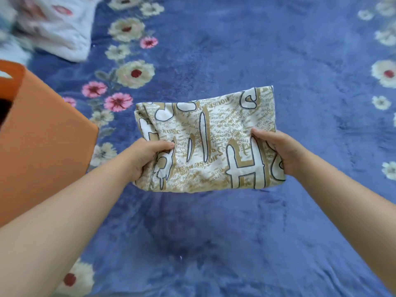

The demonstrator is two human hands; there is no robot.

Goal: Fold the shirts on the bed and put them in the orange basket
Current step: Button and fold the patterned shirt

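**Folded shirt held over blue floral blanket**

Shirt (211, 144), white with tan lettering and dark-outlined shapes, sits folded into a rough rectangle, gripped at both ends. The left hand (143, 156) pinches its left edge, thumb on top; the right hand (278, 150) clasps its right edge likewise. Left of the shirt stands the orange basket (45, 133). Beyond the basket lies a blurred white garment (57, 24) on the blanket (257, 50).

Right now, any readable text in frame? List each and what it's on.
"music": small tan print on the folded printed shirt, near the left hand.
Other small print and the big outlined letters on the shirt: upside down or blurred, unreadable.
Orange basket, floral blue blanket: no text.
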